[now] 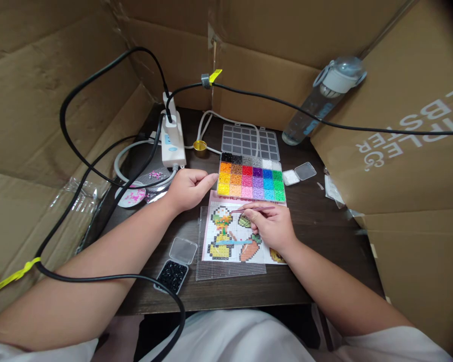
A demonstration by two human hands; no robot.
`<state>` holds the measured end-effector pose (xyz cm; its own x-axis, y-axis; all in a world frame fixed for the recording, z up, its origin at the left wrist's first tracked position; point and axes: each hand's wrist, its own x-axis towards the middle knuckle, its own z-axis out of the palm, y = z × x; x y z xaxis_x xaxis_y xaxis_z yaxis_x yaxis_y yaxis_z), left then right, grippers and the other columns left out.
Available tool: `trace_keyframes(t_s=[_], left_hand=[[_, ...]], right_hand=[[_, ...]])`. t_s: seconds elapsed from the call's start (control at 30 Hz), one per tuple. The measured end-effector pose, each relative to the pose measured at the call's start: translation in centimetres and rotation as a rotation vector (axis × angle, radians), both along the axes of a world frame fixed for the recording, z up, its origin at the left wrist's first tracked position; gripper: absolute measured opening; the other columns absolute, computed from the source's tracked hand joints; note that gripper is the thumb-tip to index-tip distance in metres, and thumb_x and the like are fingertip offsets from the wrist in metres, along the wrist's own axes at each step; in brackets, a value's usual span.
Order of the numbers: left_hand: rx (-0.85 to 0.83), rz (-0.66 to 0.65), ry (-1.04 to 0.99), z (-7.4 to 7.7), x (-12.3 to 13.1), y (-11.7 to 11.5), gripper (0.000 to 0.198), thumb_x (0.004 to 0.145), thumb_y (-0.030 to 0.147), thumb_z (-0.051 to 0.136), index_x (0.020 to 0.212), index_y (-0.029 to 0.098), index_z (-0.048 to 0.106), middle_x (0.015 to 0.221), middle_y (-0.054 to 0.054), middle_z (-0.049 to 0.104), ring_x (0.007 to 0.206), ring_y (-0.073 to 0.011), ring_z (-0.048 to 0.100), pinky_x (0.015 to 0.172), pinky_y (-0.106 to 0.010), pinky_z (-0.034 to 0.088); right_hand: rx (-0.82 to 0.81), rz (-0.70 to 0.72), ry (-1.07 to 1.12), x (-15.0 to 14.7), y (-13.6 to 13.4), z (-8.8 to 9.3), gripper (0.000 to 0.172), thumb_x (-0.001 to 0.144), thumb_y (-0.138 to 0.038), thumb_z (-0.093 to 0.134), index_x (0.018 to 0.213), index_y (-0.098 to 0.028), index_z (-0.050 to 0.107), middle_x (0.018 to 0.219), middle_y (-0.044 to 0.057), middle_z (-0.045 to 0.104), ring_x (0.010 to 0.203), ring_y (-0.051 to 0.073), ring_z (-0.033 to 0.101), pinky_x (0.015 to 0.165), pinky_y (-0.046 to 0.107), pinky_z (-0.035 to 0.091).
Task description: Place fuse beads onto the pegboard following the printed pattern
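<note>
In the head view my right hand (274, 225) pinches a pair of pinkish tweezers (258, 208), tips pointing left over the upper part of a pixel-pattern sheet (206, 241). Orange and green beads (223, 221) lie on the pattern under the tips. A clear pegboard (230, 271) is at the sheet, its edges showing at the left and front. Curled into a loose fist, my left hand (191, 190) rests on the table with its thumb against the left edge of a compartment box of coloured beads (251, 178). Whether the tweezers hold a bead is too small to tell.
A small box of black beads (172, 275) stands open at front left, one of white beads (291, 177) at right. A power strip (172, 143), black cables (264, 95), a yellow cup (200, 146) and a bottle (324, 100) are behind. Cardboard walls (256, 75) enclose the table.
</note>
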<state>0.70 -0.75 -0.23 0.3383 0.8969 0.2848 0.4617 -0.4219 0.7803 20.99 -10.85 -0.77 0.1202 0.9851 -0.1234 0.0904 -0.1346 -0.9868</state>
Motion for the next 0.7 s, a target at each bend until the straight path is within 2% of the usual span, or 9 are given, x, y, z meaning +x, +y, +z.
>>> trace_keyframes(t_s=[0.43,0.7], left_hand=[[0.012,0.004,0.007,-0.02,0.04,-0.03,0.050,0.083,0.034,0.053,0.047,0.019,0.023,0.049,0.005,0.019,0.046,-0.0060,0.022,0.043,-0.024,0.018],[0.137,-0.201,0.104,-0.23,-0.22,-0.11,0.047,0.075,0.026,0.059,0.048,0.019,0.022,0.047,0.008,0.018,0.047,-0.0054,0.019,0.046,-0.024,0.019]], right_hand=[[-0.002,0.016,-0.008,0.21,0.09,-0.10,0.016,0.072,-0.030,0.073,0.078,-0.015,0.077,0.053,0.000,0.063,0.038,0.007,0.050,0.038,0.021,0.045],[0.002,0.024,-0.026,0.25,0.10,0.00,0.018,0.072,-0.031,0.073,0.079,-0.015,0.077,0.056,0.001,0.066,0.038,0.007,0.050,0.038,0.020,0.044]])
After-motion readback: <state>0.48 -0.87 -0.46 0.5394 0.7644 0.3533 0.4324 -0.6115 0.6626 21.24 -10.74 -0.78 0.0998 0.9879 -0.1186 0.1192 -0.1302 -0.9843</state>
